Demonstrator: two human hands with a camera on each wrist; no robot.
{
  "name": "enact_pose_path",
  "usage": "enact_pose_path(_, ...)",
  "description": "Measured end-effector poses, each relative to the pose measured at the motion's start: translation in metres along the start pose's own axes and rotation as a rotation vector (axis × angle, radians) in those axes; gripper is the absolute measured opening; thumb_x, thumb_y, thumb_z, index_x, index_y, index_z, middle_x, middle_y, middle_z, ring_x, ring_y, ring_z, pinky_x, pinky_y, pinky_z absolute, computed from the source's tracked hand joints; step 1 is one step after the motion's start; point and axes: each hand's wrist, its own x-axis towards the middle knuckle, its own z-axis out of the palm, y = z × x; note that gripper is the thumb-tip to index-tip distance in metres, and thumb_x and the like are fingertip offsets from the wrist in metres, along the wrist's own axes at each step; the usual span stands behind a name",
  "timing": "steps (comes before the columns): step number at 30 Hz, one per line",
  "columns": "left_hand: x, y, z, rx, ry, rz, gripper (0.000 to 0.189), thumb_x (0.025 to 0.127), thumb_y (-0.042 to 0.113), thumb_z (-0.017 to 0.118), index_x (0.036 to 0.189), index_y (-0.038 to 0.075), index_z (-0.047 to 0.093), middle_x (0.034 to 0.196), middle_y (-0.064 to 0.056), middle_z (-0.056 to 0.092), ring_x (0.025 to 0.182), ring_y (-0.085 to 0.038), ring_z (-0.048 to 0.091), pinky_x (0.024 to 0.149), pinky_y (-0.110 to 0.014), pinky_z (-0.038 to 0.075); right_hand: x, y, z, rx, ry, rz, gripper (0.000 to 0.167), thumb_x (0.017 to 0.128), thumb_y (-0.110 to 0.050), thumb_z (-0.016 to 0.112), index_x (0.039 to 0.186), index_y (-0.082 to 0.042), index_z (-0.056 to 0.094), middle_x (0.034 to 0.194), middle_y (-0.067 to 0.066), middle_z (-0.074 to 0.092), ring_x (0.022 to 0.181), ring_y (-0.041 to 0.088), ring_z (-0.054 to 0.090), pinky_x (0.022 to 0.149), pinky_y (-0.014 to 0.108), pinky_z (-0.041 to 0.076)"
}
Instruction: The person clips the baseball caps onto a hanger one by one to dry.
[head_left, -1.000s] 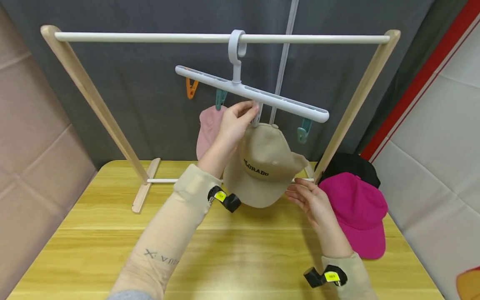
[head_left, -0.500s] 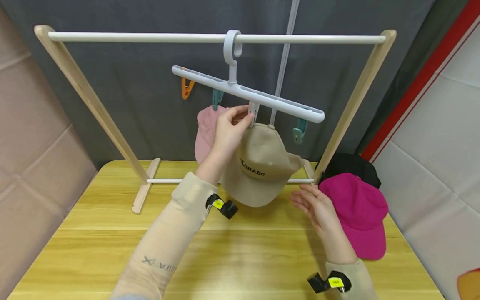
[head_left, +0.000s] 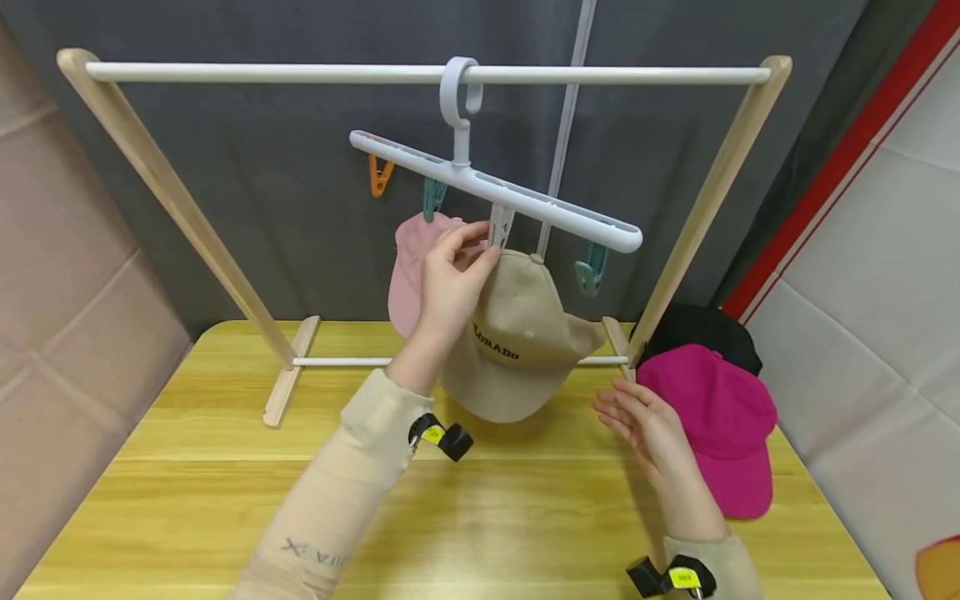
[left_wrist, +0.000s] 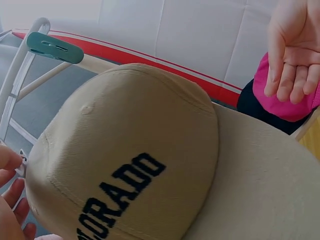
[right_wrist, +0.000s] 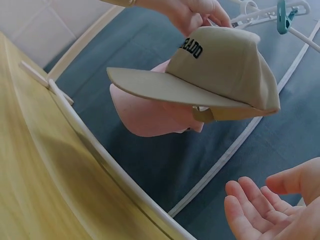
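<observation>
Left hand: thumb and forefinger bent at the lower end of a white plastic clip, lower along it than a second ago, whether pinching cannot be told; right hand: fingers loosely extended, holding nothing, now farther from the beige fabric cap with dark lettering. The beige cap hangs beneath that clip on a white plastic hanger, beside a pale pink cap; a magenta cap lies near the right hand.
</observation>
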Motion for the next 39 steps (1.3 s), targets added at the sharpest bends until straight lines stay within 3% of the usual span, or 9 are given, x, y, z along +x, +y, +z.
enact_pose_path(3,-0.005,-0.002,-0.002,0.009,0.024,0.025,0.027,0.086,-0.009,0.065,0.113,-0.011,0.063,0.109,-0.017,0.058,0.104,-0.021,0.057,0.093,-0.03,0.047,-0.002,0.001,-0.003,0.004,0.002,-0.001,0.016,0.101,-0.005,0.045,0.105,-0.012,0.058,0.092,0.001,0.07,0.087,0.015,0.068,0.08,0.027,0.053)
enact_pose_path(9,-0.016,-0.006,-0.009,0.122,0.058,0.075,0.026,0.086,-0.003,0.067,0.112,-0.006,0.066,0.108,-0.014,0.062,0.102,-0.021,0.056,0.088,-0.039,0.044,-0.006,0.002,-0.009,-0.006,0.015,-0.003,0.016,0.101,-0.006,0.046,0.103,-0.013,0.061,0.093,0.001,0.07,0.088,0.016,0.068,0.079,0.028,0.054)
enact_pose_path(16,-0.027,-0.007,-0.013,0.08,0.084,0.085,0.024,0.086,-0.002,0.067,0.11,-0.006,0.067,0.104,-0.018,0.062,0.098,-0.027,0.057,0.083,-0.045,0.044,-0.011,0.002,-0.017,-0.027,0.037,0.006,0.014,0.101,-0.007,0.048,0.103,-0.013,0.06,0.095,0.003,0.07,0.088,0.016,0.068,0.079,0.028,0.054)
enact_pose_path(23,-0.04,-0.009,-0.013,0.046,0.09,0.049,0.021,0.084,-0.007,0.066,0.106,-0.007,0.067,0.096,-0.016,0.064,0.088,-0.02,0.058,0.073,-0.026,0.046,-0.019,0.002,-0.027,-0.068,0.067,0.011,0.015,0.101,-0.009,0.048,0.101,-0.015,0.062,0.093,0.001,0.07,0.087,0.016,0.069,0.079,0.028,0.054)
enact_pose_path(32,-0.058,-0.011,-0.006,-0.004,0.064,-0.045,0.019,0.085,-0.006,0.064,0.103,-0.008,0.068,0.087,-0.017,0.064,0.079,-0.012,0.058,0.07,-0.024,0.047,-0.026,-0.005,-0.039,-0.131,0.116,0.026,0.009,0.1,-0.015,0.052,0.103,-0.014,0.06,0.095,0.0,0.069,0.087,0.015,0.068,0.078,0.029,0.054)
enact_pose_path(39,-0.075,-0.014,0.003,-0.085,0.022,-0.097,0.016,0.085,-0.009,0.063,0.1,-0.01,0.067,0.08,-0.008,0.063,0.07,-0.014,0.059,0.065,-0.023,0.05,-0.034,-0.007,-0.053,-0.136,0.129,-0.006,0.011,0.099,-0.015,0.054,0.106,-0.01,0.06,0.094,0.0,0.07,0.086,0.015,0.068,0.076,0.027,0.055)
